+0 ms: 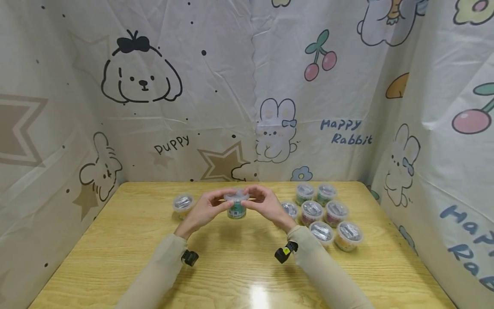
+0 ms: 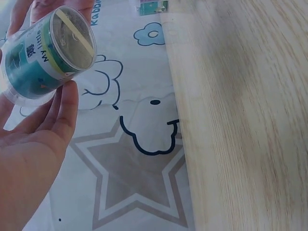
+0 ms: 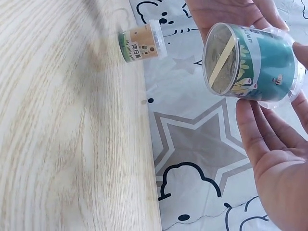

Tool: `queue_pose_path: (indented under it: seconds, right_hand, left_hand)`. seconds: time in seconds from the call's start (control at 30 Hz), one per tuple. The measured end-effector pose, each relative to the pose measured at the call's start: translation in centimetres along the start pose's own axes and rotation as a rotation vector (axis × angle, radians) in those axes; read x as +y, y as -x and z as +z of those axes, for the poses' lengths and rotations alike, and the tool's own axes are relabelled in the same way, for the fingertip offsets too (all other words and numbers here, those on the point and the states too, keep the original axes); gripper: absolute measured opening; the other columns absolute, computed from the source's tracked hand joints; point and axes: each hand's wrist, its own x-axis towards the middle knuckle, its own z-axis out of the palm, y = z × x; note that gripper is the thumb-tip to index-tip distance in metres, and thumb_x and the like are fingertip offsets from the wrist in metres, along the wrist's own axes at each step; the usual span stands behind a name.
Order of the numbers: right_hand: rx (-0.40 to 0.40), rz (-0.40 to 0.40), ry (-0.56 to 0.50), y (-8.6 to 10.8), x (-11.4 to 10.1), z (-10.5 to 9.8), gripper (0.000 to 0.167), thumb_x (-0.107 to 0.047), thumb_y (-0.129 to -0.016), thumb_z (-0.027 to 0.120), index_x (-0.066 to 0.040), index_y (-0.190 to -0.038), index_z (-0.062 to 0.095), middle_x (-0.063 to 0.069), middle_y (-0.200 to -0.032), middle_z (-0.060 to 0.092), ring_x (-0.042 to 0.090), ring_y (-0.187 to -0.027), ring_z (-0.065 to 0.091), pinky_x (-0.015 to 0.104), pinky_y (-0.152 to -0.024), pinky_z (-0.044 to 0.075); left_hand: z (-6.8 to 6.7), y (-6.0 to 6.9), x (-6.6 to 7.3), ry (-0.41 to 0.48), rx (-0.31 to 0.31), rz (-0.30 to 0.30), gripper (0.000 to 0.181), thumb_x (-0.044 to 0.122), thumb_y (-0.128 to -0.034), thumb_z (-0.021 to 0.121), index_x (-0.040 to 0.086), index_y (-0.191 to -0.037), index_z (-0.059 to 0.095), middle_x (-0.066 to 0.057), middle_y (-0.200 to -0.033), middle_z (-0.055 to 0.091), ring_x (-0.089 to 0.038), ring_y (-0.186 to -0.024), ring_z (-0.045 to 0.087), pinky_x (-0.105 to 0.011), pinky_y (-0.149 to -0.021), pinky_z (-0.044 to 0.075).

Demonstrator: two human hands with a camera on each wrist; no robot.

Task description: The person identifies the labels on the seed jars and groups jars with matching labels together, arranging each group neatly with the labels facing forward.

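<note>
Both hands hold a clear plastic cup with a teal label (image 1: 236,210) above the middle of the table. The left hand (image 1: 206,209) grips its left side and the right hand (image 1: 266,205) its right side, thumbs at the front near the lid. In the left wrist view the cup (image 2: 41,57) shows its clear base, with a pale strip and dark matter inside. The right wrist view shows the same cup (image 3: 252,62) with fingers about its lid end. An orange-labelled cup (image 1: 183,205) stands on the table to the left of the left hand.
Several lidded cups stand right of the right hand, among them a green one (image 1: 305,194), a purple one (image 1: 311,212) and a yellow one (image 1: 348,236). The wooden table (image 1: 227,274) meets a printed cloth (image 1: 216,107) at its back and sides.
</note>
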Motion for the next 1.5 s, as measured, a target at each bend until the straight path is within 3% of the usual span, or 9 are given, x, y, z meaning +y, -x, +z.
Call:
queue_pose_path:
  seconds: [0.23, 0.47, 0.73, 1.03, 1.23, 1.4, 1.5]
  right_hand:
    - [-0.016, -0.018, 0.049, 0.05, -0.23, 0.32, 0.030, -0.017, -0.096, 0.065, -0.007, -0.123, 0.061, 0.012, -0.130, 0.061, 0.030, -0.122, 0.058, 0.044, -0.102, 0.049]
    - [0.029, -0.051, 0.114, -0.15, -0.26, 0.68, 0.032, -0.025, -0.091, 0.071, -0.012, -0.119, 0.064, 0.009, -0.125, 0.064, 0.027, -0.117, 0.063, 0.037, -0.095, 0.054]
    - [0.023, -0.054, 0.101, -0.04, -0.11, 0.35, 0.030, -0.026, -0.090, 0.073, -0.011, -0.112, 0.062, 0.010, -0.126, 0.062, 0.027, -0.111, 0.066, 0.036, -0.091, 0.056]
    - [-0.026, -0.032, 0.031, 0.23, -0.13, -0.12, 0.024, -0.021, -0.092, 0.071, -0.008, -0.105, 0.056, 0.012, -0.136, 0.057, 0.024, -0.114, 0.064, 0.037, -0.092, 0.055]
    - [-0.042, -0.025, 0.032, 0.29, -0.22, -0.11, 0.023, -0.020, -0.092, 0.070, -0.008, -0.105, 0.055, 0.010, -0.134, 0.059, 0.023, -0.114, 0.064, 0.037, -0.092, 0.054]
    - [-0.034, -0.010, 0.055, 0.27, -0.63, 0.01, 0.029, -0.026, -0.090, 0.073, -0.009, -0.106, 0.056, 0.010, -0.128, 0.064, 0.022, -0.111, 0.065, 0.035, -0.088, 0.055]
    - [-0.029, 0.013, 0.053, 0.17, -0.84, 0.02, 0.032, -0.028, -0.089, 0.075, -0.009, -0.106, 0.055, 0.010, -0.128, 0.064, 0.022, -0.113, 0.065, 0.035, -0.088, 0.056]
  left_hand:
    - [0.33, -0.11, -0.08, 0.017, 0.055, -0.028, 0.037, 0.022, -0.0952, 0.066, 0.006, -0.128, 0.062, -0.017, -0.127, 0.062, -0.026, -0.107, 0.066, -0.036, -0.087, 0.056]
    - [0.67, -0.21, -0.08, 0.027, 0.114, -0.042, 0.034, 0.021, -0.0926, 0.070, 0.007, -0.123, 0.065, -0.017, -0.123, 0.064, -0.031, -0.106, 0.068, -0.034, -0.082, 0.058]
    - [0.74, -0.13, -0.35, 0.013, 0.100, 0.010, 0.031, 0.017, -0.0948, 0.066, 0.008, -0.124, 0.065, -0.015, -0.126, 0.063, -0.031, -0.109, 0.065, -0.030, -0.084, 0.056]
    - [0.55, -0.12, -0.21, 0.012, 0.061, 0.019, 0.033, 0.021, -0.0951, 0.066, 0.008, -0.125, 0.064, -0.015, -0.129, 0.061, -0.032, -0.107, 0.065, -0.034, -0.084, 0.057]
    - [0.58, -0.14, -0.22, -0.025, 0.095, 0.001, 0.029, 0.021, -0.0930, 0.069, 0.012, -0.120, 0.068, -0.012, -0.130, 0.062, -0.033, -0.109, 0.064, -0.030, -0.081, 0.056]
    - [0.79, -0.12, -0.03, -0.062, 0.128, 0.011, 0.027, 0.025, -0.0905, 0.072, 0.016, -0.115, 0.071, -0.010, -0.136, 0.059, -0.032, -0.113, 0.063, -0.037, -0.082, 0.057]
    - [0.92, -0.12, 0.00, -0.080, 0.143, 0.029, 0.026, 0.026, -0.0896, 0.073, 0.016, -0.114, 0.072, -0.012, -0.139, 0.057, -0.032, -0.123, 0.058, -0.047, -0.092, 0.054]
